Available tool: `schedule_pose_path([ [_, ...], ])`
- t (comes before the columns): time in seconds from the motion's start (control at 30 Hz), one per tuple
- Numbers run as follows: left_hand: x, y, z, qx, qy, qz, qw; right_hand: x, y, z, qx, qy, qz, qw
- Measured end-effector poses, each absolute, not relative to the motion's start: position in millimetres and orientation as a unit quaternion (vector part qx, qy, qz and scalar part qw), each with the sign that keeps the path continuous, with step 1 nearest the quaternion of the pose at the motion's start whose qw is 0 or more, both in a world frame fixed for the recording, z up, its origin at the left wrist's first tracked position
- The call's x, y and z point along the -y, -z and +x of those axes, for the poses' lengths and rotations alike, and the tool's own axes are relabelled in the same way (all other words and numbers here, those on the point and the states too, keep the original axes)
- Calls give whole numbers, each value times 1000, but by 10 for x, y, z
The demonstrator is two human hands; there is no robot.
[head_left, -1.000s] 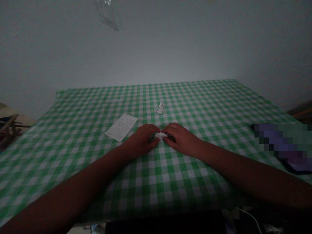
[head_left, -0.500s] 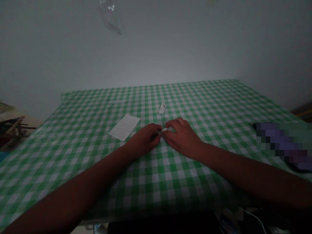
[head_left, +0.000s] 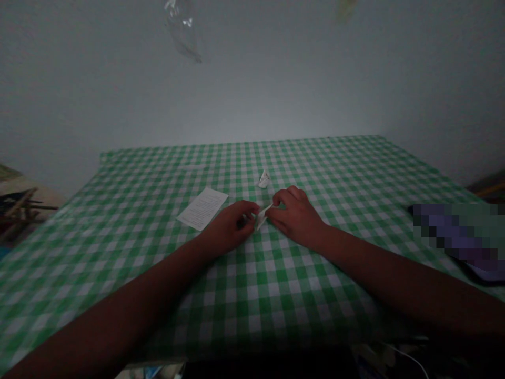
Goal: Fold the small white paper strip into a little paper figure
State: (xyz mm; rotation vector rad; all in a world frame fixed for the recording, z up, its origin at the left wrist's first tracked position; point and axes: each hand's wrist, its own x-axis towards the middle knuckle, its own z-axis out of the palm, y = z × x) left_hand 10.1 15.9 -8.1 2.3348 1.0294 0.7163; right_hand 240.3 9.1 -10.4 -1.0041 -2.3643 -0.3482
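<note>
A small folded piece of white paper (head_left: 263,216) is held between my two hands, close above the checked cloth. My right hand (head_left: 298,215) pinches its upper right side between thumb and fingers. The thumb and fingers of my left hand (head_left: 231,225) are curled at its left edge, with a small gap showing inside the curl. A printed paper sheet (head_left: 203,209) lies flat beyond my left wrist. Just past my fingertips is a small crumpled piece of paper (head_left: 264,179).
A green and white checked tablecloth (head_left: 307,295) covers the table, which meets a pale wall (head_left: 276,79). At the right edge lies a dark flat object (head_left: 469,263), partly blurred out. A clear plastic bag (head_left: 184,34) hangs on the wall. A white cable (head_left: 410,358) shows below the table.
The paper between my hands now shows a larger, slanted face, where before only a small white bit was visible. My fingertips have moved slightly apart. The view has tilted up a little.
</note>
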Motion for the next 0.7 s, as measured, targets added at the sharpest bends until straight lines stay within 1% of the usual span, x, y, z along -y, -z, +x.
schedule_pose_path([
  [0.13, -189, 84, -57, -326, -240, 890, 212, -105, 75, 2456, 886, 147, -305, 317],
  [0.3, -161, 34, -72, -313, -236, 886, 247, -66, 34, 2458, 890, 152, -238, 358],
  [0.5, -84, -77, -32, -319, -251, 880, 247, -49, 26, 2454, 890, 154, -223, 366],
  [0.7, -58, -74, -23, -330, -261, 868, 265, -31, 22, 2439, 895, 148, -215, 361],
])
